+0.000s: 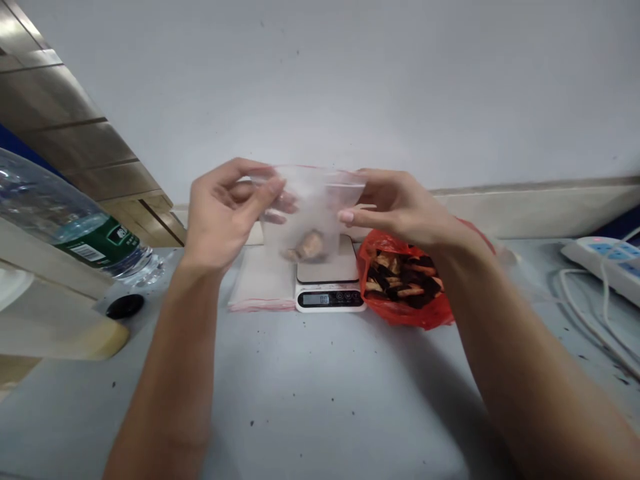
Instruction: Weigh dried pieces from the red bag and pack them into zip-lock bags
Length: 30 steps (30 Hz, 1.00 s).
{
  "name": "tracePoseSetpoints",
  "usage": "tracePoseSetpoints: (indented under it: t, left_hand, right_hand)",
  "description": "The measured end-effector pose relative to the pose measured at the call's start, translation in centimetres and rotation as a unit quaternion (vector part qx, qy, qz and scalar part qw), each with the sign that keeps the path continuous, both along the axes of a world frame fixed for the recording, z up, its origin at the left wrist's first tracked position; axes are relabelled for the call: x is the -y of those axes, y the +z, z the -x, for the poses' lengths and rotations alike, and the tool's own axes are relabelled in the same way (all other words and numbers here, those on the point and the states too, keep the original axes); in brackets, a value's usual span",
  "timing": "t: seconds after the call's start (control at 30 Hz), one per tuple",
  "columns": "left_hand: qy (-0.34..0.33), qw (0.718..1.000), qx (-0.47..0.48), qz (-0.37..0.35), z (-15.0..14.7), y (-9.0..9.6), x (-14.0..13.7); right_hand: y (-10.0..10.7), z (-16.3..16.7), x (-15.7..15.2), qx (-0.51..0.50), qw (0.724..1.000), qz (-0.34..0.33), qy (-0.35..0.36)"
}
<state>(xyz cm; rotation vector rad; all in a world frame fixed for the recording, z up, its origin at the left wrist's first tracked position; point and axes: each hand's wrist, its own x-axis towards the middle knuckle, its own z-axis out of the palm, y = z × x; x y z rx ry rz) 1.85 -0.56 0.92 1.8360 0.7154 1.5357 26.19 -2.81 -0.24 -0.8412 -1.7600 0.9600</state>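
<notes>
A clear zip-lock bag (313, 200) with a red line along its top hangs between my two hands. Some light brown dried pieces (311, 245) lie in its bottom. My left hand (230, 207) pinches the bag's upper left side between thumb and fingers. On the upper right edge, my right hand (393, 203) is closed on the bag too. Behind and below it stands a white digital scale (331, 300), its display reading about 0.0. A red plastic bag (400, 313) holding dark and pale dried chunks (406, 279) sits right of the scale, under my right wrist.
A stack of flat clear bags (263, 283) lies left of the scale. At the left are a large water bottle (75, 220), a pale translucent container (60, 320) and a black cap (125, 306). A white power strip (607, 260) with cables lies at the right. Dark crumbs dot the table (320, 400).
</notes>
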Motion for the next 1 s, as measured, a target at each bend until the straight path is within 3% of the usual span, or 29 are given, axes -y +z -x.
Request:
tracePoseSetpoints:
  t: [0.13, 0.37, 0.57, 1.0]
  left_hand:
    - [-0.020, 0.999, -0.015, 0.020, -0.8, 0.0, 0.5]
    - [0.047, 0.996, -0.022, 0.072, -0.5, -0.2, 0.4]
    - [0.080, 0.994, -0.043, 0.057, -0.4, -0.2, 0.3]
    - [0.023, 0.988, -0.123, 0.086, -2.1, 0.3, 2.2]
  right_hand:
    - [0.1, 0.2, -0.1, 0.002, 1.000, -0.003, -0.023]
    - [0.2, -0.8, 0.0, -0.015, 0.998, -0.038, -0.052]
    - [1.0, -0.8, 0.7, 0.023, 0.993, -0.044, -0.105]
    - [2.6, 0.4, 1.8, 0.157, 0.985, -0.072, -0.030]
